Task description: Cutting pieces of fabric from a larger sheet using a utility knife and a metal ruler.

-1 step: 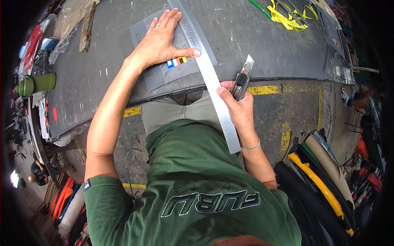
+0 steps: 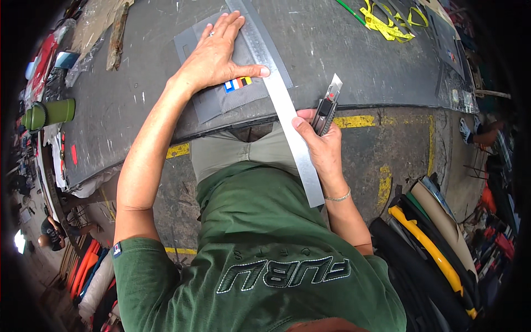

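My left hand (image 2: pixel 217 58) lies flat with its fingers spread over a grey fabric piece (image 2: pixel 207 106). Its thumb rests on the edge of a long metal ruler (image 2: pixel 285 105). A small multicoloured patch (image 2: pixel 238 84) shows on the fabric below that hand. The ruler crosses the fabric's right part at a slant, and its near end sticks out past the table edge over my body. My right hand (image 2: pixel 321 145) is closed around a utility knife (image 2: pixel 326 108), its blade out and pointing away from me. That hand's thumb is close beside the ruler; I cannot tell whether it touches.
The dark table (image 2: pixel 149 88) ends just in front of me. A yellow tape measure (image 2: pixel 387 25) lies at the far right, and a green bottle (image 2: pixel 52 113) lies at the left. A wooden stick (image 2: pixel 117 39) sits far left. Material rolls (image 2: pixel 426 246) stand at the lower right.
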`<state>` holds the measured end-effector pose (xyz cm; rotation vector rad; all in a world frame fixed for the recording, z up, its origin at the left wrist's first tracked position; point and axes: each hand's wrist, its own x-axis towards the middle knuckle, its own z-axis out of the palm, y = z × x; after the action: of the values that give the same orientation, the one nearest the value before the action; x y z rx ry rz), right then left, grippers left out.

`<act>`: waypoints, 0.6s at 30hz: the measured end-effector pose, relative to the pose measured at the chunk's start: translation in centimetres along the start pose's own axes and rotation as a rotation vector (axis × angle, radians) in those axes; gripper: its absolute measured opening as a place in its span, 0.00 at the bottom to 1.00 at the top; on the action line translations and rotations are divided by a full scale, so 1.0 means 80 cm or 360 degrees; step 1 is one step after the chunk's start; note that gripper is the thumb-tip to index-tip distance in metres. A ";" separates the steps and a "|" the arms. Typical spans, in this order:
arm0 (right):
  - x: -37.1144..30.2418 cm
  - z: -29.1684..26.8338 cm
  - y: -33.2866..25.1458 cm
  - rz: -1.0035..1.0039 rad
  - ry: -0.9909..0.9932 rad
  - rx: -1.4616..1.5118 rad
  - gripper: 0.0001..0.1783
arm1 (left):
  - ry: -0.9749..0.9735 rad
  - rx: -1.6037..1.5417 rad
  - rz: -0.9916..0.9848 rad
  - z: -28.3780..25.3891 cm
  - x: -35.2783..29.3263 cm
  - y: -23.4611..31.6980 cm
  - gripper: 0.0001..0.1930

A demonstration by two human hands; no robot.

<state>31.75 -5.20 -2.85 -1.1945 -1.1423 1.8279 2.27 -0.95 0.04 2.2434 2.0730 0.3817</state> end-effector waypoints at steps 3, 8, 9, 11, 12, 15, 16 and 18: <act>0.000 0.001 -0.001 0.0021 -0.0004 -0.0024 0.13 | -0.0007 -0.0001 -0.0016 0.000 0.001 -0.001 0.72; 0.001 0.002 0.001 -0.0026 0.0003 0.0009 0.13 | 0.0043 0.0026 0.0001 0.004 0.000 -0.005 0.71; 0.001 0.001 0.002 -0.0021 0.0014 0.0009 0.13 | 0.0081 0.0038 0.0027 0.002 0.003 0.002 0.70; 0.001 -0.003 0.003 -0.0013 0.0024 0.0003 0.13 | -0.0086 -0.0067 -0.0017 -0.009 0.008 0.005 0.65; 0.000 -0.004 0.003 -0.0010 0.0033 0.0004 0.13 | -0.0245 -0.0160 -0.0070 -0.016 0.010 0.009 0.61; 0.002 0.011 -0.002 -0.0011 -0.0067 -0.0003 0.12 | 0.0589 -0.1025 0.0919 0.047 -0.005 -0.074 0.63; 0.002 0.004 0.001 -0.0010 -0.0028 0.0006 0.12 | 0.0569 -0.1061 0.0941 0.030 0.004 -0.043 0.63; 0.001 -0.003 0.004 -0.0011 0.0025 0.0021 0.12 | -0.0303 -0.0096 -0.0110 -0.018 0.011 0.011 0.63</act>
<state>31.97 -5.20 -3.23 -1.1942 -1.1225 1.8153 2.84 -0.32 1.70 2.0785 2.0080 0.2140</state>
